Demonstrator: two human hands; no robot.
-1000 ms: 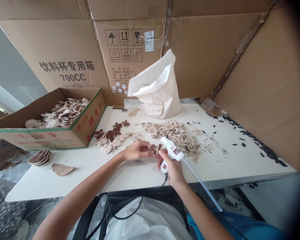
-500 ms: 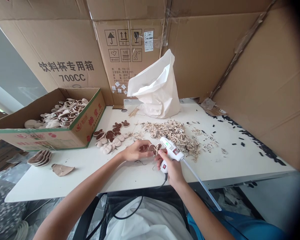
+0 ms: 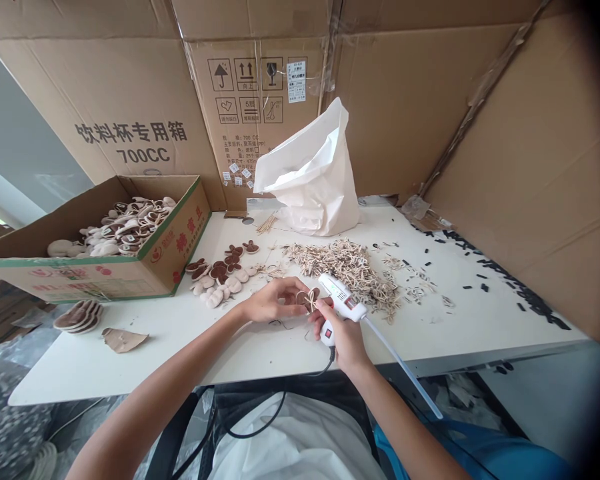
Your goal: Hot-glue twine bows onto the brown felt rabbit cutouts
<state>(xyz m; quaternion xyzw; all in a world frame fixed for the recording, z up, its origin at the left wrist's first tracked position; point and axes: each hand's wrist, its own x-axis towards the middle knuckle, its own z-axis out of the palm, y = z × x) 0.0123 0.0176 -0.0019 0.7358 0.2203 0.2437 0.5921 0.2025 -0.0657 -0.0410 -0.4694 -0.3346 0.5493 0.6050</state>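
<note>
Small brown rabbit-eared plush piece (image 3: pixel 304 301): held up between both hands, on the near side of the loose heap of thin beige cord bits (image 3: pixel 347 267); barely shifted over the last second.
Looped beige cord bow (image 3: pixel 311 300): lay across the piece's front, as a second ago; read as a steadying hold, no fresh step begun.
Left hand (image 3: pixel 270 301): pinched the piece from its left side, fingers curled.
Right hand (image 3: pixel 347 333): wrapped round the smooth white plastic glue gun (image 3: pixel 344 300), thumb and forefinger at the bow; exact contact too small to tell.
Translucent rod-shaped glue stick (image 3: pixel 405 367): jutted from the gun's rear, away from the heap.
Fuzzy brown-and-cream rabbit-eared pieces (image 3: pixel 220 270): clustered left of the heap.
Crumpled white bag (image 3: pixel 320 207): slumped behind the heap.
Small black oblong bits (image 3: pixel 485 288): scattered right of the heap.
</note>
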